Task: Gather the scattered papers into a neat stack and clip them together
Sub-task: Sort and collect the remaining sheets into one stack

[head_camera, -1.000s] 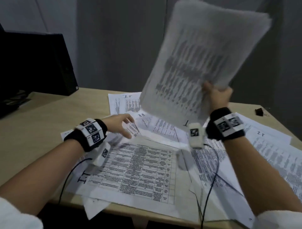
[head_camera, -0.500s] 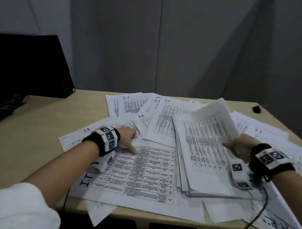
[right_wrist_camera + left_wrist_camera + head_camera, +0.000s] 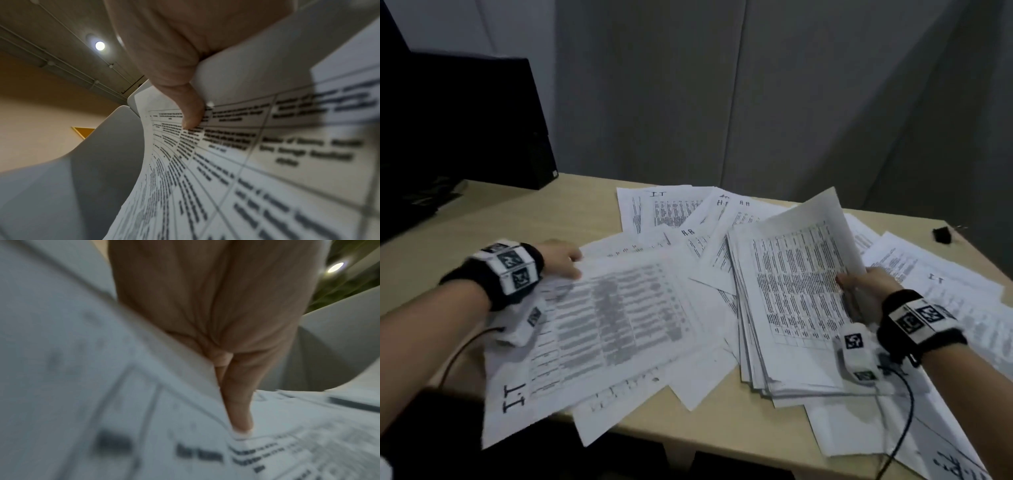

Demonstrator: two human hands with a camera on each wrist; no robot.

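White printed sheets cover most of a pale wood-grain desk, no tray or folder holding any of them. Nearest, a sheet marked "IT" overhangs the front edge, long axis running from near-left to far-right, its table print blurred. Left hand grips that sheet's far-left corner; the left wrist view shows the thumb pressed down on top of the paper, the other fingers hidden beneath it. To the right, a gathered stack lies on the loose pages, edges fanned and uneven, long axis pointing away from the person, leaning slightly left. Right hand pinches the stack's right edge, thumb on the printed grid, top sheets curling upward at the far corner. Farther back, flat sheets headed "IT" and "HR" overlap at angles. Small black binder clip sits at the far right corner, apart from the papers. Dark boxy object at far left.
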